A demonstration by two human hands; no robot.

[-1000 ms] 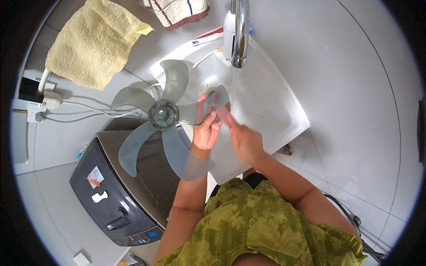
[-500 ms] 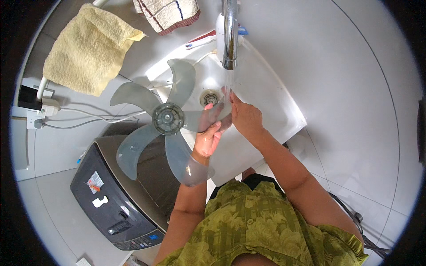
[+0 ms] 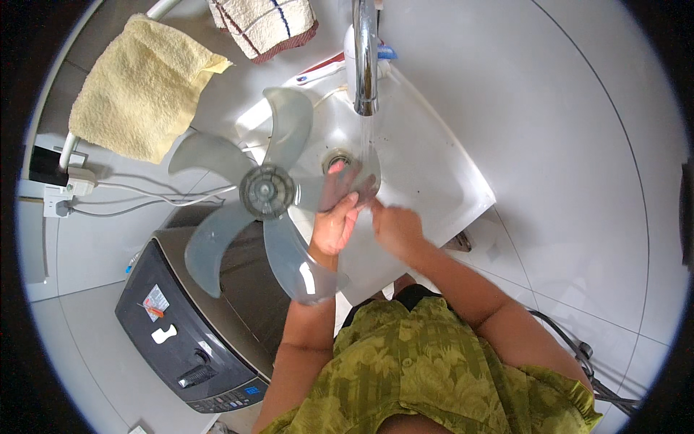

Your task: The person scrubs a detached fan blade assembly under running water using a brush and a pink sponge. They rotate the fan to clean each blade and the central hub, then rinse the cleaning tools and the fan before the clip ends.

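Note:
A grey, see-through fan blade wheel [image 3: 267, 192] with several broad blades is held up over the left side of a white sink [image 3: 450, 177]. My left hand [image 3: 335, 226] grips the blade that points right, its thumb in front and its fingers showing through from behind. Water from a chrome faucet [image 3: 366, 90] runs down onto the tip of that blade. My right hand [image 3: 399, 233] is closed and slightly blurred beside the blade's lower edge. Its fingertips are at that edge; what they hold, if anything, is hidden.
Below left of the fan wheel stands a dark washing machine [image 3: 194, 340]. A yellow towel [image 3: 141, 90] and a checked towel [image 3: 264, 27] hang at the upper left. Cables run from a plug [image 3: 81, 182] on the left wall. A toothbrush [image 3: 318, 74] lies on the sink's back ledge.
My right hand has moved down and slightly left, out of the water stream, with its fingers more curled. The left hand keeps its grip on the fan wheel, which has barely shifted.

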